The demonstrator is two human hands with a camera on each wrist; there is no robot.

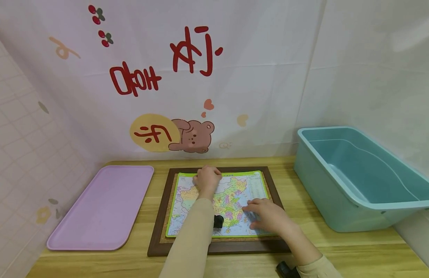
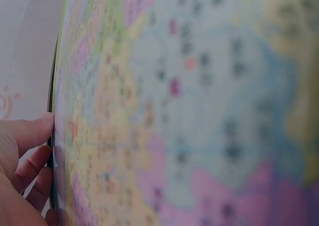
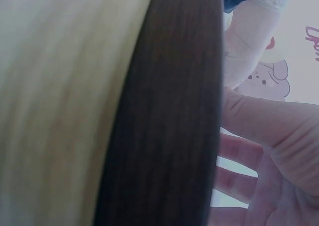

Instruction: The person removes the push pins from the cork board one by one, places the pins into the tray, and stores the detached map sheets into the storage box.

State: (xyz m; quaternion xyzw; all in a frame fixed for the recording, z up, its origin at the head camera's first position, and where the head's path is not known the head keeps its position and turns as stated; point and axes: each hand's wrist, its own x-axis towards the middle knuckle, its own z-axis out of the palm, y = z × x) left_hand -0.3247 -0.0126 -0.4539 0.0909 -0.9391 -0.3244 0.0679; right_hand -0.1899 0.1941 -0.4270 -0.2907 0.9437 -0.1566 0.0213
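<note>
A colourful map sheet (image 1: 231, 199) with a bright green border lies on a cork board in a dark brown frame (image 1: 247, 247). At its upper edge is my left hand (image 1: 208, 180), fingers bent; in the left wrist view the thumb (image 2: 35, 131) and fingertips touch the edge area of the map (image 2: 114, 111). My right hand (image 1: 268, 216) rests over the map's right side with fingers loosely spread. The right wrist view has the frame's dark edge (image 3: 167, 111) in front, hiding some fingertips of that hand (image 3: 279, 156).
On the left of the wooden table (image 1: 138, 235) lies a pink-purple tray (image 1: 103, 204). A deep teal plastic tub (image 1: 334, 197) stands at the right. Behind, a white cloth (image 1: 263, 100) with a bear print and red characters hangs down to the table's back edge.
</note>
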